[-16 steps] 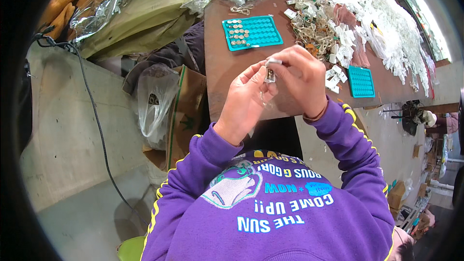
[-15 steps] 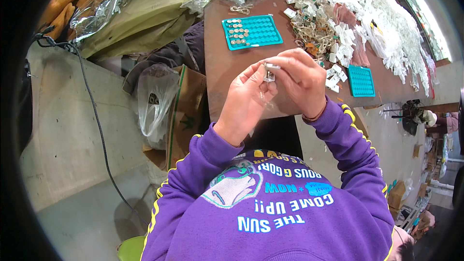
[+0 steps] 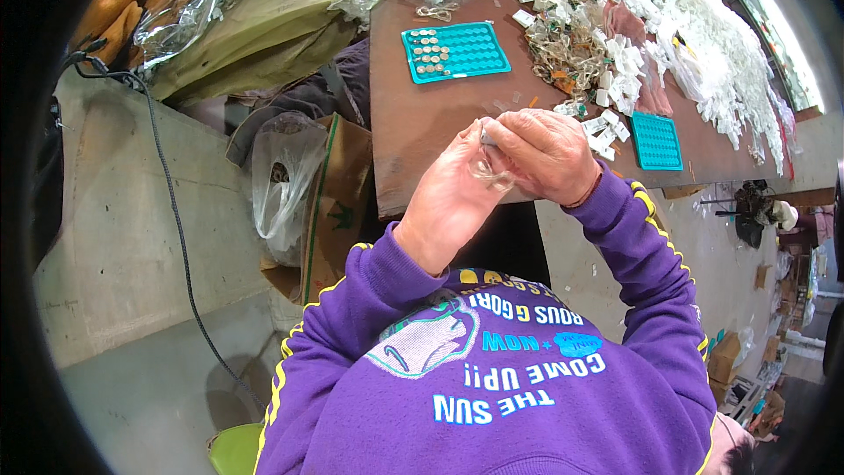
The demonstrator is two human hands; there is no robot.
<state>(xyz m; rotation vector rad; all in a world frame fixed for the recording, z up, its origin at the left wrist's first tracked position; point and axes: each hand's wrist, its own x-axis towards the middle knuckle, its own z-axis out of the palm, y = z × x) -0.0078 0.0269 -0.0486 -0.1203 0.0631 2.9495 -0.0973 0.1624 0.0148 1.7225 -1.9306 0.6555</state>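
Above the near edge of the brown table point(image 3: 413, 141), my left hand point(image 3: 448, 198) and my right hand point(image 3: 554, 157) meet, fingertips closed together. Pinched between them is a small whitish piece point(image 3: 486, 135), mostly covered by the fingers; its exact kind I cannot make out. A thin, clear looped strand point(image 3: 491, 178) hangs below it against my left palm. Beyond the hands lies a teal tray point(image 3: 483, 51) with shallow pockets. Small round silvery pieces point(image 3: 428, 53) fill several pockets on its left side.
Right of my hands lies a second teal tray point(image 3: 657, 142). Behind it spreads a heap of clear strands and white tags point(image 3: 571, 40), then a large white pile point(image 3: 725, 79). An open cardboard box point(image 3: 338, 185) with a plastic bag point(image 3: 283, 185) stands left of the table.
My hands have come slightly nearer to me and closer together. My right fingers now cover more of the small piece, and the looped strand shows more plainly.
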